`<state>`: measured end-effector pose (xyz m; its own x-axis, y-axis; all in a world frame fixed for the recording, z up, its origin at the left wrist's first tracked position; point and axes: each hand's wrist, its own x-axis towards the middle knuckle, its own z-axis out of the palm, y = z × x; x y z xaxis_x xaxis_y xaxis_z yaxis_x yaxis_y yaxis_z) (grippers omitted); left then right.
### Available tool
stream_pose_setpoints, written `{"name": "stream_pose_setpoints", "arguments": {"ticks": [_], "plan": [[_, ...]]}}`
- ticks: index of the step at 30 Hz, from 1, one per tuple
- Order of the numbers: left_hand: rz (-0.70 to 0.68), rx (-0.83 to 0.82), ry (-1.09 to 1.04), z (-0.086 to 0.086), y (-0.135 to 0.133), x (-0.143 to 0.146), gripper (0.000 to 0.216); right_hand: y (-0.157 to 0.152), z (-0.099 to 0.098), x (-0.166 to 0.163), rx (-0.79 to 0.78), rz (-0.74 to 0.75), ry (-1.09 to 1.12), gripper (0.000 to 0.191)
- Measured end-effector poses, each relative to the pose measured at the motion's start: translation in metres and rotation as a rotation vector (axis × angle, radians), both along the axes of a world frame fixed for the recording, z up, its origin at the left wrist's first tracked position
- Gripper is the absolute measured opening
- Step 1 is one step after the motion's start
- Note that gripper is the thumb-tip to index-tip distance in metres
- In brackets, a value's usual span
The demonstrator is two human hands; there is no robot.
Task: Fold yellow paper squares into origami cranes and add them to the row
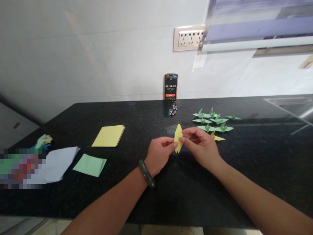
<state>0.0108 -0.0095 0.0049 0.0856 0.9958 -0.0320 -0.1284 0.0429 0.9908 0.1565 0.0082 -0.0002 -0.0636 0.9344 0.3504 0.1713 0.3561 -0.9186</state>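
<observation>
Between my two hands is a small piece of folded yellow origami paper (pixel 178 138), a narrow diamond held upright with a split at its lower end. My left hand (pixel 160 153), with a dark green bangle (pixel 146 174) on the wrist, pinches its left side between thumb and fingers. On the opposite edge, the thumb and fingertips of my right hand (pixel 204 147) press the paper. Just beyond the right hand lie several green paper cranes (pixel 215 120) in rows. A yellow paper crane (pixel 218 138) is partly hidden behind that hand.
A yellow paper stack (pixel 108 136), a folded green sheet (pixel 90 164) and white sheets (pixel 58 163) lie to the left on the black countertop (pixel 137 120). A phone (pixel 170 87) showing a timer leans on the wall, with a beaded bracelet (pixel 173 109) before it.
</observation>
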Motion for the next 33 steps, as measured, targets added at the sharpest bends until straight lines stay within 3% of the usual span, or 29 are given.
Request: {"name": "stream_pose_setpoints", "arguments": {"ticks": [7, 12, 20, 24, 33], "plan": [[0.01, 0.036, 0.086, -0.0038, 0.0014, -0.0022, 0.015, 0.0002, -0.0006, 0.0008, 0.134, -0.02, -0.077, 0.02], [0.003, 0.038, 0.104, -0.0054, 0.0014, -0.0011, 0.014, 0.0005, -0.0007, 0.0005, 0.084, -0.04, -0.04, 0.025], [-0.007, -0.013, 0.067, -0.0028, 0.0008, -0.0011, 0.014, -0.0033, 0.0034, 0.0007, 0.169, -0.048, -0.097, 0.016], [0.0, -0.014, 0.082, -0.0029, 0.0008, -0.0013, 0.015, -0.0018, 0.0033, 0.0007, 0.195, -0.056, -0.093, 0.003], [0.004, 0.032, 0.073, -0.0032, 0.0004, -0.0012, 0.016, -0.0021, 0.0065, 0.0039, 0.269, 0.01, -0.276, 0.005]]}}
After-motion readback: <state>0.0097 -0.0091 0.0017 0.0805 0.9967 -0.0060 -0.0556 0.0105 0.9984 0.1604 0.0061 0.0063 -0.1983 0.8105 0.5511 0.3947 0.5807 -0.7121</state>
